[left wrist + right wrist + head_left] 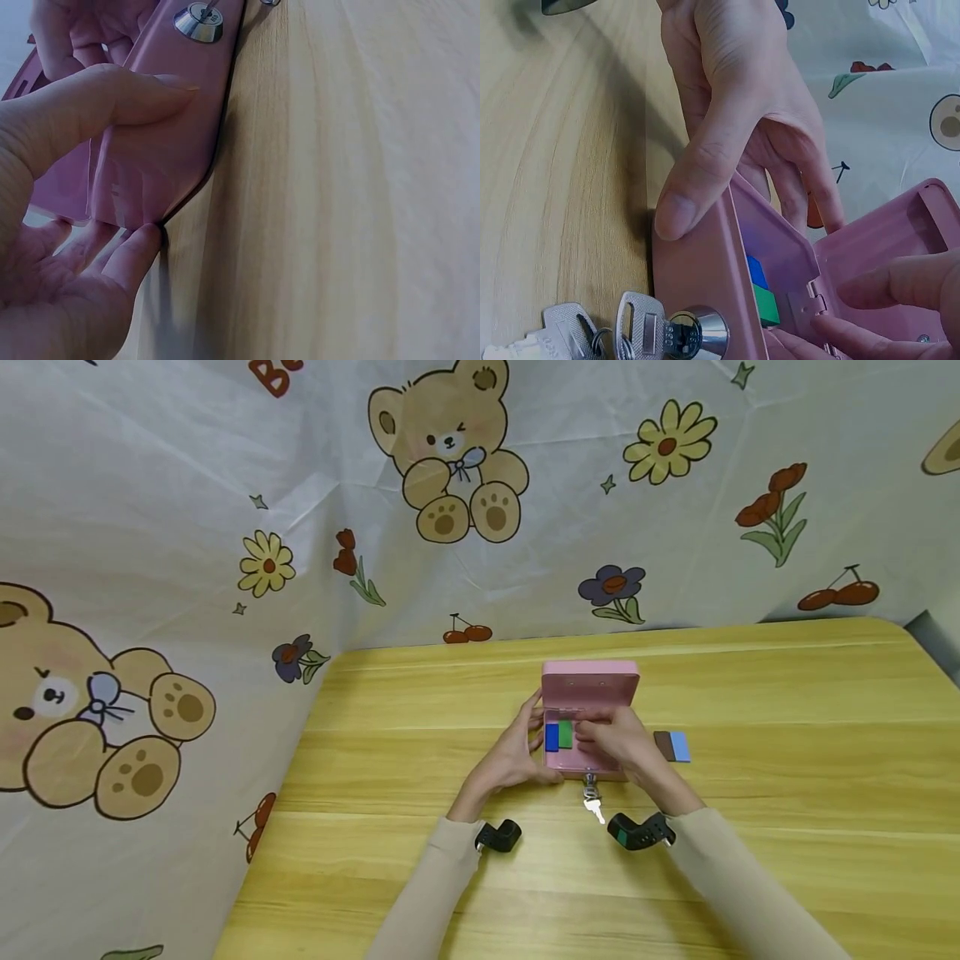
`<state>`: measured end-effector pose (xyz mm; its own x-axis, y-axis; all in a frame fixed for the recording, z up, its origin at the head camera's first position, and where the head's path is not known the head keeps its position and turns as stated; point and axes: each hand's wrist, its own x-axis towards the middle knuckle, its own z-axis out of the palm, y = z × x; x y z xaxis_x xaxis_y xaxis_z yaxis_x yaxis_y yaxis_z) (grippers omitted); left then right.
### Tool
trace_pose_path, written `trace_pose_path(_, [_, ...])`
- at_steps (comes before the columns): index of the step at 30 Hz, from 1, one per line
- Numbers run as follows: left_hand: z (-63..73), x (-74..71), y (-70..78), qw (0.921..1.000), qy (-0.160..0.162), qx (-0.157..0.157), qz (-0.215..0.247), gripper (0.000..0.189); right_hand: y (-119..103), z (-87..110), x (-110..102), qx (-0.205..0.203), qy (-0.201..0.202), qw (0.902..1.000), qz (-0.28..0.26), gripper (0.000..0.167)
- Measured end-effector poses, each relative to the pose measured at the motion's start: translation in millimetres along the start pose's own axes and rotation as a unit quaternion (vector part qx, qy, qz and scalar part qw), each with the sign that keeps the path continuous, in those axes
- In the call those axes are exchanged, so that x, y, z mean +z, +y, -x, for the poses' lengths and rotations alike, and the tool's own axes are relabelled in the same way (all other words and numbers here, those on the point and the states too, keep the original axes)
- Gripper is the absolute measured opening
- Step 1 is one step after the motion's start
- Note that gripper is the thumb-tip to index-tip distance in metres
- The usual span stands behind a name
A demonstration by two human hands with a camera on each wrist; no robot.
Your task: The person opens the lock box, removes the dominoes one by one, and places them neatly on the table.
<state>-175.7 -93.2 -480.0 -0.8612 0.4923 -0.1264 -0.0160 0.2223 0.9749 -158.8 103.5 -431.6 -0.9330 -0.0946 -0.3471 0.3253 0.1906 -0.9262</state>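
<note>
A pink cash box (pixel 590 683) stands on the table with its lid raised. My left hand (pixel 513 752) grips the box's left side; in the left wrist view its thumb (pixel 142 94) presses on the front wall, with other fingers around the side. A blue block (pixel 552 737) and a green block (pixel 566 734) lie side by side inside, at the left. My right hand (pixel 618 739) reaches into the box, right of the green block. In the right wrist view its fingers (pixel 907 285) are near the lid hinge; whether they hold anything is hidden.
A key (pixel 594 808) hangs from the lock (pixel 590 781) at the box's front. Right of the box, a brown block (pixel 664 745) and a light blue block (pixel 679 747) lie together on the wood-grain table (pixel 787 760). A printed cloth (pixel 555 568) hangs behind.
</note>
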Motion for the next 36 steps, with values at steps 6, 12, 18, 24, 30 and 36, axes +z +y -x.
trace_pose_path(6, [-2.0, -0.3, -0.8, 1.0000, -0.003, -0.006, -0.003, 0.141, 0.9, -3.1, 4.0, 0.010, 0.010, 0.9996, -0.025, 0.034])
trace_pose_path(12, [-2.8, 2.1, -0.4, 1.0000, 0.001, -0.009, 0.000, 0.140, 3.1, -5.1, 5.2, 0.007, 0.020, 0.9984, -0.052, 0.033])
trace_pose_path(18, [-2.9, 3.0, -0.3, 1.0000, -0.002, -0.004, -0.002, 0.140, 6.3, -5.1, 4.1, 0.012, 0.029, 0.9971, -0.070, 0.034])
trace_pose_path(24, [-0.6, -2.8, -0.4, 1.0000, -0.005, 0.002, -0.005, 0.140, 12.0, -10.3, 11.8, -0.003, 0.042, 0.9976, -0.054, 0.033])
trace_pose_path(30, [6.1, -11.2, -1.8, 0.9998, -0.009, -0.004, -0.017, 0.140, 17.8, -14.9, 26.3, -0.008, 0.074, 0.9970, -0.021, 0.033])
trace_pose_path(36, [2.8, -5.2, 0.1, 0.9999, -0.013, 0.005, -0.002, 0.139, 16.9, -14.9, 21.3, -0.002, 0.087, 0.9961, -0.009, 0.032])
